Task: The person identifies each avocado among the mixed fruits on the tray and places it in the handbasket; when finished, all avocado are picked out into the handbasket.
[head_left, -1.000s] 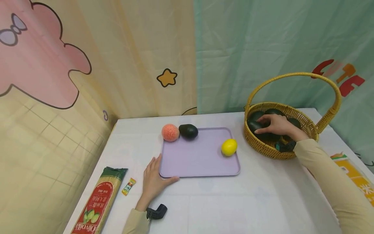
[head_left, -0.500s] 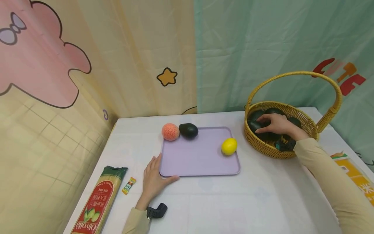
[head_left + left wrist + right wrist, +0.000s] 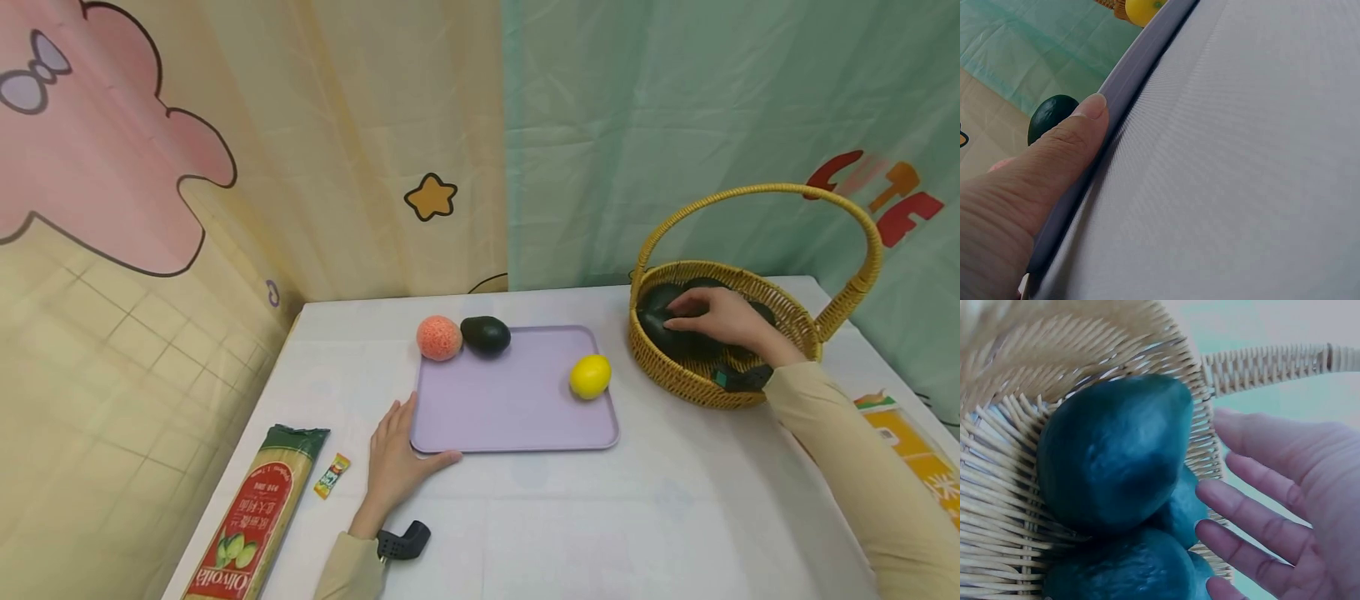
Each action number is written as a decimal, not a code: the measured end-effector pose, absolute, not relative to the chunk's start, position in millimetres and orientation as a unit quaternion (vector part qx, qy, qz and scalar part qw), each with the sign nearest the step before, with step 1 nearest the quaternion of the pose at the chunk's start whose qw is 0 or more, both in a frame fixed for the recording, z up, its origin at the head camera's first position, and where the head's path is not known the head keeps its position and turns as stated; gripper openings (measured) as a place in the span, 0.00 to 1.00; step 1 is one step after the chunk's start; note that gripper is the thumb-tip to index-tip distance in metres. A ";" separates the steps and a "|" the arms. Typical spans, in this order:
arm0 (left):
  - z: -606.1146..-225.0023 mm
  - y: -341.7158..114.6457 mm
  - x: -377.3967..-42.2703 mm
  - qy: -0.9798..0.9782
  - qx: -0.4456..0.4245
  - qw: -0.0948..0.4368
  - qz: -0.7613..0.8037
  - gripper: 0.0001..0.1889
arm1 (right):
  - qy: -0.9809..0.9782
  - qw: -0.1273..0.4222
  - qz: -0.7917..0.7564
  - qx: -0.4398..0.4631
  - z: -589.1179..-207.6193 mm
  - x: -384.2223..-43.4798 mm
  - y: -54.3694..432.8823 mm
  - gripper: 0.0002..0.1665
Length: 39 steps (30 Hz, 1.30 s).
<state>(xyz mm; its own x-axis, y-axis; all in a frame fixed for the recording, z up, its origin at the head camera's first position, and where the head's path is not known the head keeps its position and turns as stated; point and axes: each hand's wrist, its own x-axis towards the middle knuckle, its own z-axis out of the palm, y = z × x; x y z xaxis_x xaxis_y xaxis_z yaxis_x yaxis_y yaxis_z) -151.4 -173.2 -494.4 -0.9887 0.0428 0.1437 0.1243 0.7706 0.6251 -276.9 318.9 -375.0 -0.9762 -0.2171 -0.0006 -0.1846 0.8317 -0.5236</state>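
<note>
In the head view my left hand (image 3: 393,467) lies at the near left corner of the lilac tray (image 3: 510,425). Its fingers line the left side, and the left wrist view has the thumb (image 3: 1082,128) laid along the near rim. Over the wicker basket (image 3: 678,386) at the right is my right hand (image 3: 720,318), above several dark green avocados (image 3: 663,333). The right wrist view puts its fingers (image 3: 1229,500) loosely spread beside a large avocado (image 3: 1116,450), with a visible gap between them and its skin. More avocados sit below that one.
On the tray are a yellow lemon (image 3: 590,377), an avocado (image 3: 486,335) and, at the far left corner, a textured pink-orange ball (image 3: 439,338). A spaghetti pack (image 3: 255,517) and a small sachet (image 3: 332,476) lie left. The basket's tall handle (image 3: 757,190) arches up; an orange package (image 3: 911,458) lies right.
My right hand has shifted slightly to the right and up over the avocados, its fingertips drawing back. The left hand and the tray stay where they were.
</note>
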 end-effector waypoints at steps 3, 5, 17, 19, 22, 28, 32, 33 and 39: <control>-494.0 -173.2 -150.9 -0.939 -0.046 0.063 -0.336 0.61 | 0.954 0.011 -0.285 -0.098 -374.3 -273.2 320.9 0.30; -493.5 -173.0 -150.4 -0.938 -0.045 0.063 -0.338 0.61 | 0.950 -0.002 -0.297 -0.093 -372.5 -269.4 320.7 0.30; -492.6 -173.3 -151.5 -0.939 -0.050 0.064 -0.334 0.60 | 0.903 -0.049 -0.417 -0.092 -351.7 -240.1 275.6 0.24; -492.7 -173.6 -151.5 -0.939 -0.050 0.065 -0.335 0.60 | 0.890 -0.060 -0.439 -0.106 -353.0 -239.4 264.6 0.23; -492.9 -173.6 -151.4 -0.938 -0.050 0.069 -0.336 0.61 | 0.870 -0.071 -0.471 -0.127 -356.7 -239.1 248.3 0.21; -496.7 -173.6 -152.1 -0.940 -0.054 0.073 -0.328 0.61 | 0.839 -0.058 -0.512 -0.176 -364.6 -243.5 211.6 0.19; -497.9 -173.5 -151.2 -0.940 -0.051 0.071 -0.331 0.61 | 0.837 -0.027 -0.510 -0.196 -369.2 -252.7 187.9 0.22; -497.8 -173.3 -151.1 -0.940 -0.050 0.069 -0.330 0.61 | 0.838 -0.016 -0.508 -0.199 -370.6 -255.5 182.1 0.23; -494.4 -172.7 -151.6 -0.940 -0.048 0.069 -0.332 0.61 | 0.841 0.054 -0.488 -0.227 -382.3 -273.4 146.5 0.27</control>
